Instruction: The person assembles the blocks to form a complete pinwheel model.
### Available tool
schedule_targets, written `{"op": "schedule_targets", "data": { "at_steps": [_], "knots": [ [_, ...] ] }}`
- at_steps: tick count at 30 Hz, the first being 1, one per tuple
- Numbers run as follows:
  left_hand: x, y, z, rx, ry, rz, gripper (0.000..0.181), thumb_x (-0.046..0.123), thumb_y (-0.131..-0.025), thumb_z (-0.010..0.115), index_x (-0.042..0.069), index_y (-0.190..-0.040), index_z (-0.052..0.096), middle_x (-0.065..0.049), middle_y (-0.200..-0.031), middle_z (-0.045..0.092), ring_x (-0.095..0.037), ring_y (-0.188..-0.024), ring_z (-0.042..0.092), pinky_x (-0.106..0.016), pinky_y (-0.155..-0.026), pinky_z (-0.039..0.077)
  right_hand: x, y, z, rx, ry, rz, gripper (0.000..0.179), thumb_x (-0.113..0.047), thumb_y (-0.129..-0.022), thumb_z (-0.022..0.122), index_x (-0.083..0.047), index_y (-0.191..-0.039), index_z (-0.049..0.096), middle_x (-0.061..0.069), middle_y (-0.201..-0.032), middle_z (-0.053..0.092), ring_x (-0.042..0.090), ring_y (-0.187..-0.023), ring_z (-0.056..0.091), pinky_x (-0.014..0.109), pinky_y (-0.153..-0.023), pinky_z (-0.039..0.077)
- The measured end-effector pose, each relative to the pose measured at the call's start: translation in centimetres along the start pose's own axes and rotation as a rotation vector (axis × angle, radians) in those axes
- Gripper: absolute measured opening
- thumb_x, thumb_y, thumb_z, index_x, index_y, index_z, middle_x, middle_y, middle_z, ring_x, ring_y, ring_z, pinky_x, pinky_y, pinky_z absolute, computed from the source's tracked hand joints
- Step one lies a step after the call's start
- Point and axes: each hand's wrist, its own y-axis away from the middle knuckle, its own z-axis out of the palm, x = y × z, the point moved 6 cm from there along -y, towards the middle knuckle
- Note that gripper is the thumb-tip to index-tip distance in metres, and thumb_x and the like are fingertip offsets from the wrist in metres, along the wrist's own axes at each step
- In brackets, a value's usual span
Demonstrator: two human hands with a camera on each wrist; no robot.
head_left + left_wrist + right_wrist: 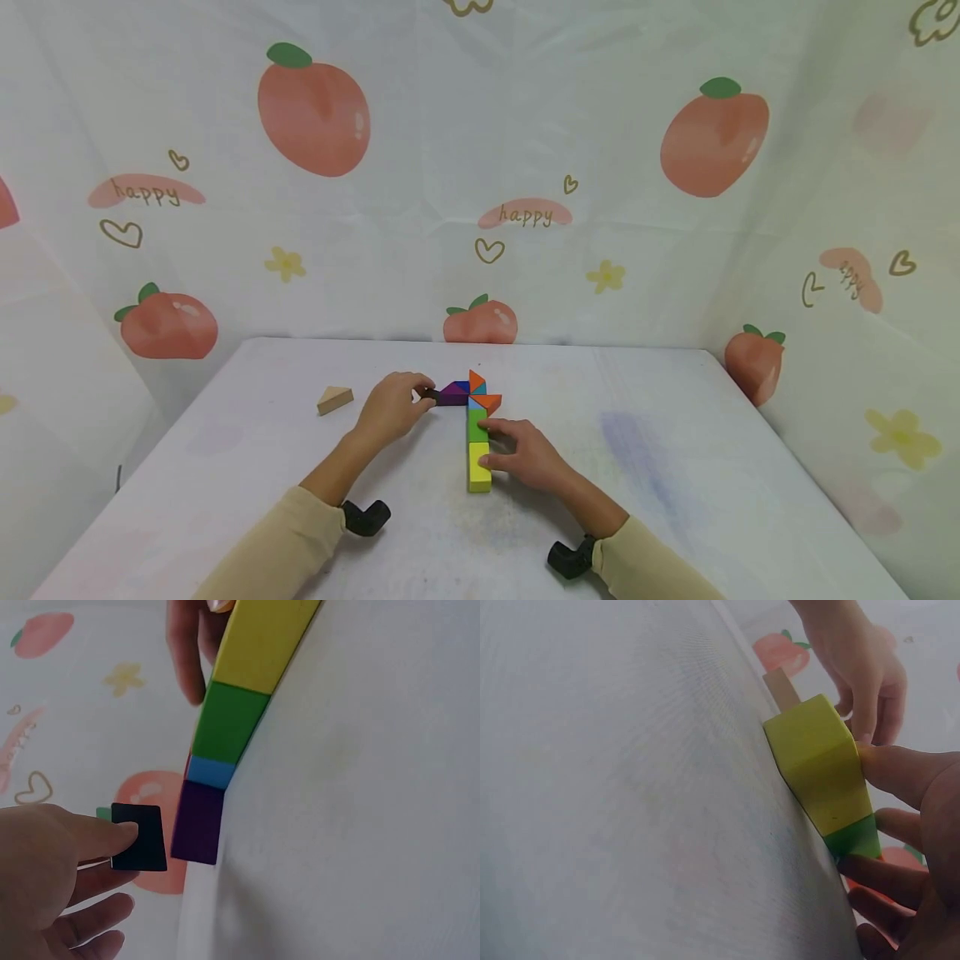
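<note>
My left hand (392, 408) pinches a small dark block (140, 838) between thumb and fingers, just left of the purple block (452, 398). In the left wrist view a gap shows between the dark block and the purple one. My right hand (531, 454) rests its fingertips against the right side of the row, the forefinger at the green block (477, 426) and the thumb on the yellow block (479, 468). Light blue, orange and dark blue triangular pieces meet at the row's far end, where an orange triangle (477, 381) points away.
A plain wooden triangular block (334, 400) lies on the white table (247, 500) beyond my left forearm. A printed cloth with peaches (315, 117) hangs behind the table and along its sides. Each wrist wears a black camera mount (367, 518).
</note>
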Motion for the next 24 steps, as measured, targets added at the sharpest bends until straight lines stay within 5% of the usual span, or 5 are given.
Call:
{"op": "schedule_targets", "data": {
  "at_steps": [11, 24],
  "knots": [
    [0.4, -0.2, 2.4, -0.056, -0.022, 0.002, 0.021, 0.019, -0.086, 0.075, 0.013, -0.106, 0.072, 0.002, -0.091, 0.067, -0.018, -0.091, 0.059, -0.040, -0.086, 0.051, -0.1, 0.0, 0.0, 0.000, 0.000, -0.016, 0.057, -0.037, -0.085, 0.075, -0.017, -0.136, 0.058, 0.001, -0.133, 0.059, 0.027, -0.125, 0.047, 0.054, -0.103, 0.038],
    [1.1, 0.1, 3.4, -0.118, -0.095, 0.012, 0.022, 0.019, -0.085, 0.076, 0.015, -0.106, 0.073, 0.004, -0.088, 0.067, -0.019, -0.090, 0.060, -0.040, -0.084, 0.052, -0.3, 0.0, 0.0, -0.003, -0.008, -0.032, 0.057, -0.035, -0.086, 0.075, -0.015, -0.136, 0.058, 0.002, -0.133, 0.060, 0.027, -0.125, 0.048, 0.054, -0.104, 0.036]
  ]
}}
